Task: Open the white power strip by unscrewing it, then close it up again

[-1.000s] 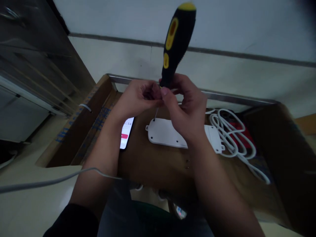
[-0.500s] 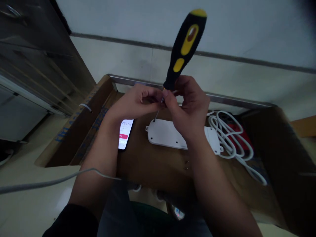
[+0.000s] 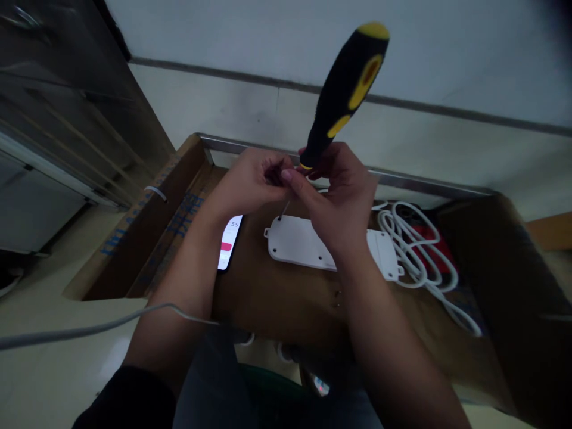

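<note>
A screwdriver with a black and yellow handle leans to the upper right. Its tip meets a corner hole of a white power strip, which lies with its screw-hole side up on cardboard. My right hand is closed around the shaft just below the handle. Fingers of my left hand pinch at the shaft from the other side; their tips are partly hidden. The right hand and forearm cover the strip's middle. Small screws lie in front of the strip.
A lit phone lies beside my left forearm. The strip's white cable is coiled at the right over a red object. Cardboard walls rise at both sides, and a tiled wall stands behind.
The screwdriver handle has turned about its axis and tilted slightly to the right. My right thumb has shifted left along my left fingers. The power strip has stayed in place.
</note>
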{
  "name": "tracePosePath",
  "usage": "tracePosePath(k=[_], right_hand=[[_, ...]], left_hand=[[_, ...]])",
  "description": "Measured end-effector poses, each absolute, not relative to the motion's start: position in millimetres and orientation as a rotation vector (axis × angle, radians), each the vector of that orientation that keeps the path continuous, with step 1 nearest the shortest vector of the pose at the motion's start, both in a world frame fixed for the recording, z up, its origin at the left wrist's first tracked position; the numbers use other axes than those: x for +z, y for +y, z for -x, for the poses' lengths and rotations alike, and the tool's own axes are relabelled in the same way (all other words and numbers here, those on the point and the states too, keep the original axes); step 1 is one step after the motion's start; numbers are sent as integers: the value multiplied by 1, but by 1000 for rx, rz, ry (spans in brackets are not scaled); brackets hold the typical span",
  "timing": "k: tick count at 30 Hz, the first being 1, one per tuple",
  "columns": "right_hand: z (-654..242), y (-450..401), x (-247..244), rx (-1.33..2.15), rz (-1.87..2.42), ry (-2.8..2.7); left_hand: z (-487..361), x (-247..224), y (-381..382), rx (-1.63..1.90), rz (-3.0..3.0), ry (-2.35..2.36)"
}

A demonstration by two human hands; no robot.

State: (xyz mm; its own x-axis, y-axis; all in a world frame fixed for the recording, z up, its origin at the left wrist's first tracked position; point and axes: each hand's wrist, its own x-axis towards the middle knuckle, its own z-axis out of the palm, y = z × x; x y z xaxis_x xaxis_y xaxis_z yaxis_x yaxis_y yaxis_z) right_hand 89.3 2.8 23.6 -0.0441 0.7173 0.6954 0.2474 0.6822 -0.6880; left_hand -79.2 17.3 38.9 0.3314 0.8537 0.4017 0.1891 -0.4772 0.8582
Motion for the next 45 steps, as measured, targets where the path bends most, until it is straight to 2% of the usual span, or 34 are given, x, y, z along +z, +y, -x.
tracePosePath(k=[15, 18, 22, 27, 33, 41, 45], right_hand=[[-85, -4, 29, 443, 851, -1543], [-86, -4, 29, 375, 880, -1576], [-89, -4, 29, 320, 922, -1603], [-96, -8, 35, 407, 874, -1761], [-95, -9, 29, 627, 793, -1720], [-95, -7, 32, 387, 940, -1743], [-97, -5, 35, 417, 959, -1795]], left_hand=[[83, 36, 19, 1149, -1871, 930], [92, 43, 17, 931, -1914, 943], [101, 50, 15, 475, -2036, 1138], [97, 47, 16, 36, -1998, 1210], [92, 40, 20, 17, -1972, 1230], [92, 35, 21, 13, -1981, 1240], [89, 37, 31, -54, -2001, 1215]])
